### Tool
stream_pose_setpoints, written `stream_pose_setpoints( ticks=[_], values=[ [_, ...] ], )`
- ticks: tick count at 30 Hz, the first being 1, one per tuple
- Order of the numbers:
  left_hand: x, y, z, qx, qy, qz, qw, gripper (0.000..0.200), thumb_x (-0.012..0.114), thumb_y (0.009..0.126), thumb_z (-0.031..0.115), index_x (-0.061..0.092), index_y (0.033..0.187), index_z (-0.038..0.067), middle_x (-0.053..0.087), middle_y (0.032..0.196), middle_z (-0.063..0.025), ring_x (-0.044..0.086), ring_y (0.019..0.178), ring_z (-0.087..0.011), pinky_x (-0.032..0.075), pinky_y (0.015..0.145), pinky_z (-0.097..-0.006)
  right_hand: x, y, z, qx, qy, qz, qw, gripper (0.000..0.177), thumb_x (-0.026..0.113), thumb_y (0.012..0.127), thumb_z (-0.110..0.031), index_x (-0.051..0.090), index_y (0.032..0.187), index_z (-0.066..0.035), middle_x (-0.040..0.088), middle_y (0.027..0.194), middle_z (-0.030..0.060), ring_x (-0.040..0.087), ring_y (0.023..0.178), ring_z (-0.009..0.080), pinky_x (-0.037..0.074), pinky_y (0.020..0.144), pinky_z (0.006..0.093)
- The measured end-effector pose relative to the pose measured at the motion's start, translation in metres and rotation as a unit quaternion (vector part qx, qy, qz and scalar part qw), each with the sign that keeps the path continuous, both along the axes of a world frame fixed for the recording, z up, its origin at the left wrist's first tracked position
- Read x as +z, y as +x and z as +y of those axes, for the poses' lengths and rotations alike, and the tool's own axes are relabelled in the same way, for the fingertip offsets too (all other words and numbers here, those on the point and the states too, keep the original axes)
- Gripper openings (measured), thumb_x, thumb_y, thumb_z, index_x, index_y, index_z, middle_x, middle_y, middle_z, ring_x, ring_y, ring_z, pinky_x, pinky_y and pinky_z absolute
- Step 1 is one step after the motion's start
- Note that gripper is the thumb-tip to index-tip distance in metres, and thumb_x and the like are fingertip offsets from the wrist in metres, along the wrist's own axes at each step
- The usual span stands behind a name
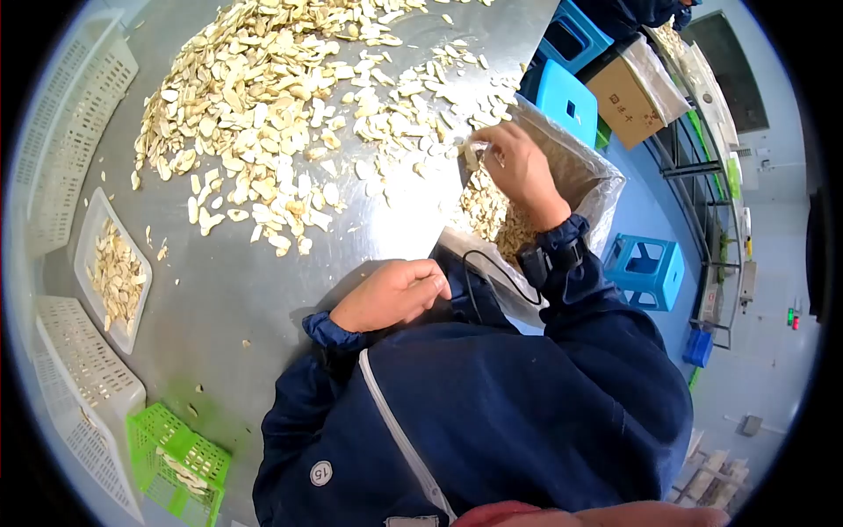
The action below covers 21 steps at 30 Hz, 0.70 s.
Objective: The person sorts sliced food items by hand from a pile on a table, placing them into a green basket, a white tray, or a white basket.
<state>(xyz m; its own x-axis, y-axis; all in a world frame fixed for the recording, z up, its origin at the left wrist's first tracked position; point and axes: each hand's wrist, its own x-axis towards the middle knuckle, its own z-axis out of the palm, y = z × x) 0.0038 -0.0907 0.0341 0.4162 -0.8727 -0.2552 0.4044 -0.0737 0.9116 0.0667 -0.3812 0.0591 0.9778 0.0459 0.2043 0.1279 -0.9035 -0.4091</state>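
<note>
My right hand is over the table's edge, above a box lined with clear plastic. Its fingers are curled together beside pale dried slices that fill part of the box; what lies between the fingertips is hidden. Closed loosely, my left hand rests at the table's near edge, with nothing visible in it. Scattered slices lie on the metal table next to my right hand, and a large heap of slices spreads behind them.
At the left stand a white tray of slices, white perforated baskets and a green basket. Blue stools and a cardboard box are on the right. Another person's dark sleeve shows at the top.
</note>
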Motion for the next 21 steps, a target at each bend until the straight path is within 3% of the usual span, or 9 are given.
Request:
stream_pose_setpoints(
  ticks=[3, 9, 15, 16, 21],
  values=[
    [-0.001, -0.001, -0.001, 0.000, 0.002, 0.003, 1.000, 0.028, 0.049, 0.114, 0.019, 0.067, 0.105, 0.000, 0.057, 0.078, 0.0000, 0.049, 0.058, -0.0044, 0.040, 0.055, -0.0216, -0.007, 0.024, -0.012, 0.000, -0.045, -0.121, 0.992, 0.022, 0.064, 0.096, -0.011, 0.078, 0.113, -0.012, 0.073, 0.109, 0.0131, 0.070, 0.101, 0.0357, 0.057, 0.087, 0.0447],
    [0.000, -0.001, -0.001, 0.008, -0.002, 0.001, 1.000, 0.028, 0.048, 0.114, 0.019, 0.068, 0.105, 0.000, 0.057, 0.078, -0.0002, 0.049, 0.058, -0.0044, 0.041, 0.056, -0.0215, -0.013, 0.035, -0.024, -0.014, -0.083, -0.018, 0.996, 0.022, 0.066, 0.099, -0.022, 0.077, 0.115, -0.010, 0.075, 0.107, 0.0112, 0.070, 0.102, 0.0339, 0.057, 0.083, 0.0437],
    [-0.001, 0.000, 0.000, 0.004, 0.000, 0.004, 1.000, 0.028, 0.049, 0.114, 0.019, 0.068, 0.106, 0.000, 0.057, 0.078, -0.0001, 0.049, 0.058, -0.0045, 0.041, 0.056, -0.0215, -0.014, 0.024, -0.034, -0.045, -0.105, -0.086, 0.990, 0.022, 0.066, 0.097, -0.020, 0.076, 0.115, -0.012, 0.074, 0.107, 0.0112, 0.070, 0.102, 0.0344, 0.057, 0.086, 0.0444],
    [0.001, 0.000, 0.000, 0.007, 0.003, 0.003, 1.000, 0.028, 0.049, 0.114, 0.019, 0.067, 0.105, 0.000, 0.057, 0.078, -0.0001, 0.049, 0.059, -0.0045, 0.040, 0.056, -0.0216, -0.012, 0.024, -0.032, -0.027, -0.173, -0.144, 0.974, 0.023, 0.067, 0.095, -0.018, 0.076, 0.116, -0.014, 0.074, 0.109, 0.0110, 0.070, 0.102, 0.0343, 0.057, 0.088, 0.0450],
    [0.003, -0.001, -0.002, 0.006, 0.010, -0.001, 1.000, 0.027, 0.049, 0.114, 0.019, 0.067, 0.105, 0.001, 0.057, 0.078, 0.0000, 0.048, 0.059, -0.0046, 0.040, 0.056, -0.0215, 0.000, 0.042, 0.021, 0.067, -0.036, -0.093, 0.993, 0.017, 0.071, 0.094, -0.022, 0.078, 0.108, -0.014, 0.075, 0.102, 0.0092, 0.070, 0.096, 0.0331, 0.057, 0.086, 0.0457]
  ],
)
